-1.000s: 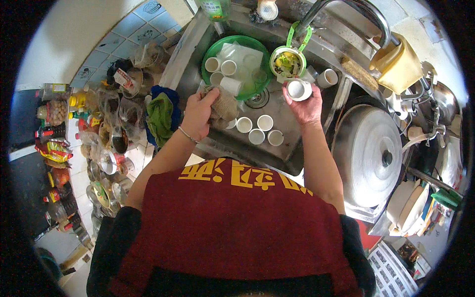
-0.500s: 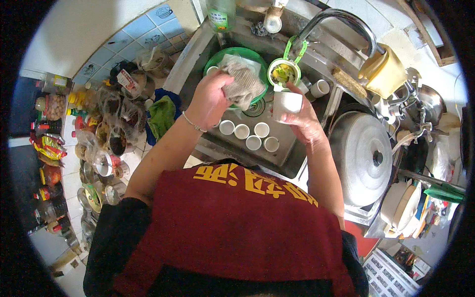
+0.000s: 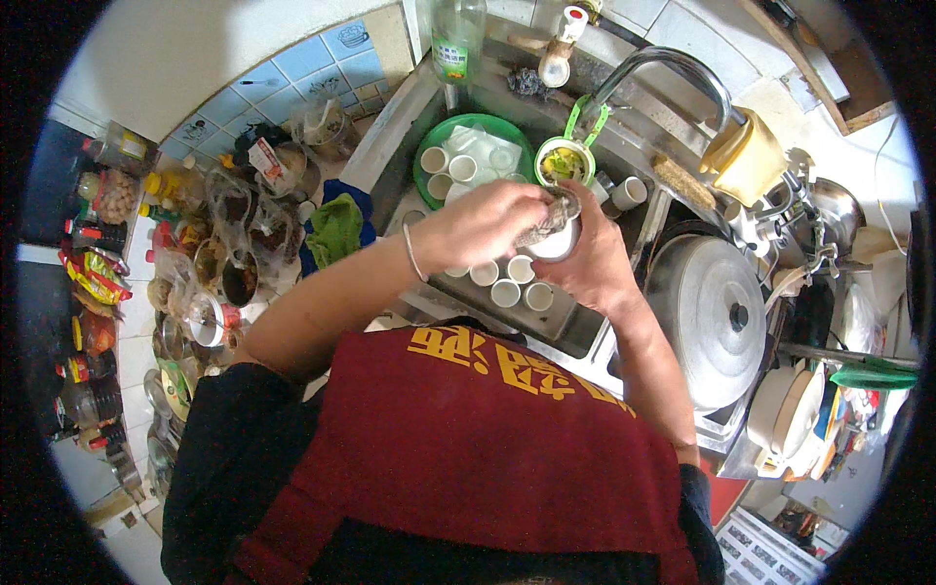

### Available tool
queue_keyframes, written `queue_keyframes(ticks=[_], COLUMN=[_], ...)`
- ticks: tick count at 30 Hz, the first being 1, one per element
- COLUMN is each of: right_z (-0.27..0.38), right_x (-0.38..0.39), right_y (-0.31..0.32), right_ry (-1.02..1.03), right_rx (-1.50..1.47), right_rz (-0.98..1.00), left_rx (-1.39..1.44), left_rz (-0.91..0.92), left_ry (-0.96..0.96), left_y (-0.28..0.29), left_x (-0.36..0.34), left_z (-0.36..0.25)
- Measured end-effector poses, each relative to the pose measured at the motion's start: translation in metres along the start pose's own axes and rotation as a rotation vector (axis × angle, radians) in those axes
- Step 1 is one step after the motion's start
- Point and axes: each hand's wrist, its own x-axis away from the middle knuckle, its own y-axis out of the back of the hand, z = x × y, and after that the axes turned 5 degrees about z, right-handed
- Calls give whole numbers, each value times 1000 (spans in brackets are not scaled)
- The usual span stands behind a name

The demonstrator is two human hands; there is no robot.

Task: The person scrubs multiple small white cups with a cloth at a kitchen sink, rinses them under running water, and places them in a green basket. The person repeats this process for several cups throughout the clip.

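Observation:
Over the sink (image 3: 575, 327), my right hand (image 3: 603, 261) is wrapped round a small white cup (image 3: 558, 246). My left hand (image 3: 492, 224) grips a greyish-brown ribbed cloth (image 3: 552, 218) and presses it at the cup's mouth; its fingertips are partly hidden. Below my hands, several white cups (image 3: 505, 292) stand mouth up on the sink floor, some covered by my left hand. A green basin (image 3: 426, 185) behind my left hand holds more white cups (image 3: 435, 160) and clear pieces. Beyond my right hand sits a green-rimmed strainer (image 3: 565, 162) with food scraps.
A curved faucet (image 3: 682, 58) with a yellow cloth (image 3: 743, 154) arches over the sink's back right. At the right stands a large lidded pot (image 3: 707, 322). A green bottle (image 3: 455, 44) is at the back corner. Bags and jars crowd the left counter, beside a green rag (image 3: 334, 232).
My left hand has brought the cloth rightward and down from above the green basin to the cup. My right hand has tilted the cup and shifted slightly. The view has moved a little.

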Motion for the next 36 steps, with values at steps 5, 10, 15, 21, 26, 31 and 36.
queue_keyframes(ticks=[5, 10, 15, 21, 26, 31, 36], right_z=[19, 34, 46, 56, 46, 32, 52], right_x=[6, 1, 12, 20, -8, -17, -24], right_y=[11, 20, 30, 34, 37, 27, 33], right_ry=[520, 725, 586, 451, -38, -64, 334], right_rx=[665, 919, 684, 439, -294, -373, 663], right_rz=[-135, -236, -143, -43, 796, 665, -19], left_rx=[329, 542, -137, -1283, -2270, -2223, -743], left_rz=[158, 174, 405, 537, 587, 660, 317], left_ry=[9, 257, -41, -539, -1482, -1283, -587], left_y=[16, -1, 2, 1, 11, 30, 23], left_x=[6, 18, 13, 9, 0, -11, -30], left_z=[2, -36, -46, -75, -93, -97, -22])
